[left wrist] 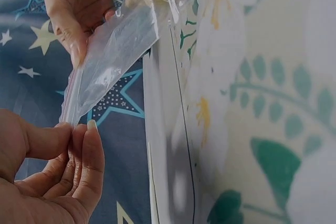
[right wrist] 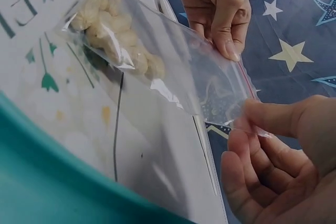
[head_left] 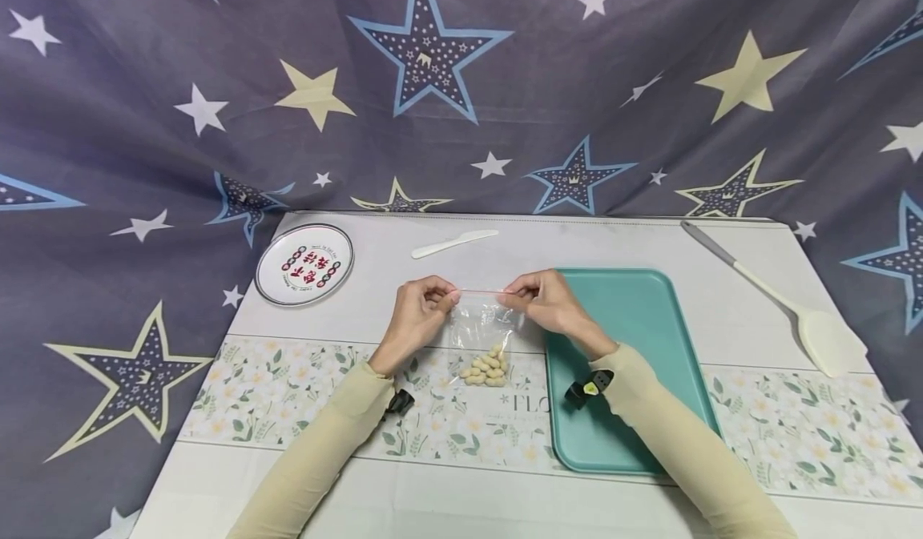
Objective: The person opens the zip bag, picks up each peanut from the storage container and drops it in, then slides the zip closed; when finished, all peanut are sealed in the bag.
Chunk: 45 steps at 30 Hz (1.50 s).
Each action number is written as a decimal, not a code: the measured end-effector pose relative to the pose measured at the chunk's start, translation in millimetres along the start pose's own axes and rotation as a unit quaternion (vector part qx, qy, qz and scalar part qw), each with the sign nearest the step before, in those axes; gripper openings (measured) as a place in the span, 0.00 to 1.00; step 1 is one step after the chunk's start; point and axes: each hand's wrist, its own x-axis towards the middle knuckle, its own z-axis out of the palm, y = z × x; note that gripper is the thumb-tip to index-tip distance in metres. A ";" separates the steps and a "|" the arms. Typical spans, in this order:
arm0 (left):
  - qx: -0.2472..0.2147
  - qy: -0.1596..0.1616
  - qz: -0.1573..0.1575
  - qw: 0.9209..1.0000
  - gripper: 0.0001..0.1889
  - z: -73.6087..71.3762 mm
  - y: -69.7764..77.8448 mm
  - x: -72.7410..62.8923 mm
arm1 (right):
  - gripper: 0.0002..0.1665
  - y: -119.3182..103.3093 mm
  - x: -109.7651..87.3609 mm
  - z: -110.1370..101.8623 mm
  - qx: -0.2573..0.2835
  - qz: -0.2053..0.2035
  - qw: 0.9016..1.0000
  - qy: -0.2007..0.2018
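Note:
A clear zip bag [head_left: 476, 327] with a red line along its top edge hangs between both hands. Several unshelled peanuts [head_left: 486, 369] lie heaped in its lower part. At the bag's top left corner, my left hand [head_left: 416, 313] pinches the zip strip between thumb and fingers. My right hand [head_left: 554, 308] pinches the opposite corner, with its wrist over the teal tray [head_left: 627, 307]. The strip is stretched straight between the two grips. Close up in the right wrist view, the peanuts [right wrist: 113, 30] bunch at the far end of the bag, near the patterned tabletop.
At the back left is a round plate [head_left: 288, 287] with red lettering. A white plastic knife [head_left: 454, 243] lies behind the hands. To the tray's right rests a spatula [head_left: 779, 295] with a grey handle end. A star-patterned cloth [head_left: 505, 66] hangs behind the table.

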 end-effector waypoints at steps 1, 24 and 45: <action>-0.001 0.000 -0.001 1.000 0.04 0.0 -0.4 0.0 | 0.12 0.3 -0.4 -0.6 0.001 0.002 1.000 0.000; 0.050 -0.013 -0.034 0.998 0.05 1.1 1.0 11.3 | 0.10 15.6 -2.4 -4.1 0.015 0.009 0.999 0.043; 0.138 -0.100 -0.062 0.983 0.33 -6.6 -3.8 11.4 | 0.18 14.1 -9.7 -27.7 -0.057 -0.023 0.998 0.021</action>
